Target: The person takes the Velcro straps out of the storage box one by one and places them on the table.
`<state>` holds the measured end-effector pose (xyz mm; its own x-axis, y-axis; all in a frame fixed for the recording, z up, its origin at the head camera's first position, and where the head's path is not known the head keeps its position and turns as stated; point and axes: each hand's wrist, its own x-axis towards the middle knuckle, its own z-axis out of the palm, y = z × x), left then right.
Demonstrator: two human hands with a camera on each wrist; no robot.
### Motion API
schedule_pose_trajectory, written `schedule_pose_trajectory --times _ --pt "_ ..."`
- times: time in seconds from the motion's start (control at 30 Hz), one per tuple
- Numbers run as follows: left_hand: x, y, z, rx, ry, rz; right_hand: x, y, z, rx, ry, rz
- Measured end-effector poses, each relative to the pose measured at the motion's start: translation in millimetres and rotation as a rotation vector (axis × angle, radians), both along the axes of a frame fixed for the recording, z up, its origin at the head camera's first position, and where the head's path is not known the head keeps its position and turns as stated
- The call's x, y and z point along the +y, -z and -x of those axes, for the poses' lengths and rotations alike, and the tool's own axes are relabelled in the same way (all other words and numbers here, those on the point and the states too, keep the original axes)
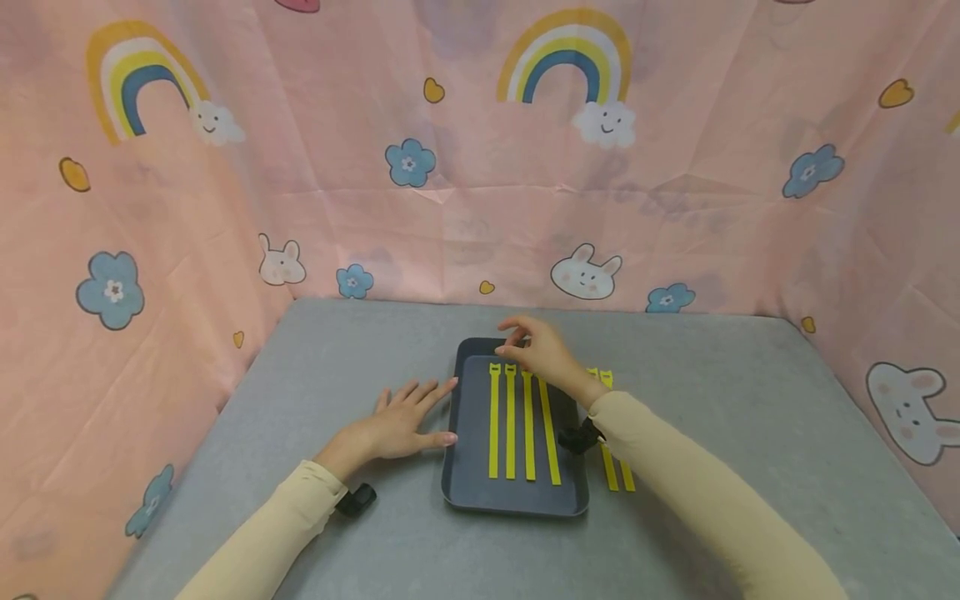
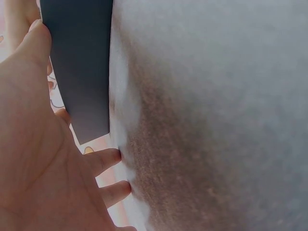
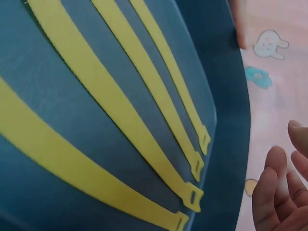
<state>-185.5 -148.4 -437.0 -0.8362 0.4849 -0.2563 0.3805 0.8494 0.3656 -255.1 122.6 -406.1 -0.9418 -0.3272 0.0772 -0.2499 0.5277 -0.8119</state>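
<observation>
A dark tray [image 1: 468, 433] lies on the grey table [image 1: 712, 433], near its middle. Four yellow straps [image 1: 511, 425] lie side by side in the tray, running lengthwise, each with its slotted head toward the tray's far end. The right wrist view shows those heads [image 3: 195, 197] close to the far rim, the straps flat and not overlapping. Two more straps [image 1: 617, 477] lie on the table just right of the tray, partly hidden by the right forearm.

The right hand [image 1: 542, 350] hovers over the tray's far end, above the strap heads. Its fingers [image 3: 269, 192] are loosely bent and hold nothing; in the right wrist view they hang clear of the tray.

The left hand [image 1: 401, 425] lies flat on the table just left of the tray, fingers [image 2: 108, 159] straight and spread. Its thumb [image 2: 36, 41] rests against the tray's left wall [image 2: 82, 67]; the other fingertips touch the table.

Both arms wear cream sleeves [image 1: 675, 467], with a black camera mount [image 1: 356, 498] at each wrist.

Behind and beside the tray hangs a pink cloth [image 1: 450, 208] printed with rainbows, smiling clouds, rabbits, blue flowers and small hearts. No writing or brand can be read on anything.
</observation>
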Motion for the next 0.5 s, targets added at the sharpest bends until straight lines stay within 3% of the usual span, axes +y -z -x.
schedule_pose_trajectory --times 0.5 --pt "-0.8 1.0 -0.7 0.006 0.01 -0.004 -11 24.1 0.1 -0.029 0.028 -0.046"
